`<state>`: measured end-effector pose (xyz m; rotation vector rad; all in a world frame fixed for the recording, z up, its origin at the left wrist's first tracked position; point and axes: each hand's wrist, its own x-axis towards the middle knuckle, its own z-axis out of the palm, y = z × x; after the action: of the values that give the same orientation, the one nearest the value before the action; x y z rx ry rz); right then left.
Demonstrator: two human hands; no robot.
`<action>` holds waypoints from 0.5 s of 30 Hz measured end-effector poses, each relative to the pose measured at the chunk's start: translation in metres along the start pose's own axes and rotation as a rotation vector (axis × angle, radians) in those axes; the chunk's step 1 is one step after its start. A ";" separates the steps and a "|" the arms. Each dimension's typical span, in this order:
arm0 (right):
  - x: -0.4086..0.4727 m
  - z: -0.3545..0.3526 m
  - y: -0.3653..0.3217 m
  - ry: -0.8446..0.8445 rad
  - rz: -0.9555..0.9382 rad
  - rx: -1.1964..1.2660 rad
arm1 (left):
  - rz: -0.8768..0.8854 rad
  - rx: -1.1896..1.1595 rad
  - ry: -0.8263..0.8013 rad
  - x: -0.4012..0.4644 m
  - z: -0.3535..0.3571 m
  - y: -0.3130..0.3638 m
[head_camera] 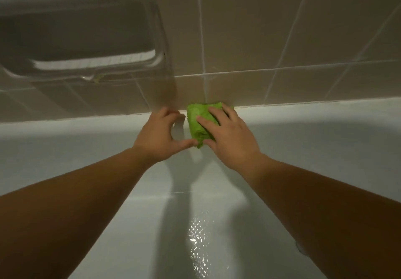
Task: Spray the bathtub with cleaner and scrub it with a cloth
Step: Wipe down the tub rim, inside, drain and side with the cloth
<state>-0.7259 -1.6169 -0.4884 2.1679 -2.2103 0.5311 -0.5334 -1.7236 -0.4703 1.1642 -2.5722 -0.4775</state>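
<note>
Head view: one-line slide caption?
Right hand presses a green cloth on the bathtub ledge at the tiled wall; left hand alongside.

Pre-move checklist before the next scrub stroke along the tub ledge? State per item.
1. Green cloth on the far ledge of the bathtub, against the tiled wall: ok.
2. Right hand flat on the cloth, fingers spread: ok.
3. Left hand thumb touches the cloth's near corner: ok.
4. Cleaner film on the ledge: cannot tell.
5. Spray bottle within reach: cannot tell, not in view.
</note>
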 end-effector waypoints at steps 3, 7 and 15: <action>-0.007 -0.005 0.021 0.061 0.017 -0.034 | 0.059 0.084 -0.041 -0.010 0.002 -0.010; -0.044 -0.025 0.081 0.148 0.114 -0.033 | 0.039 0.184 -0.074 -0.009 0.009 0.005; -0.066 -0.035 0.103 0.267 0.329 0.101 | 0.047 0.267 -0.147 0.004 0.025 0.045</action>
<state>-0.8314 -1.5454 -0.4951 1.6534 -2.4373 0.8980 -0.5761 -1.6943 -0.4746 1.1873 -2.8525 -0.2203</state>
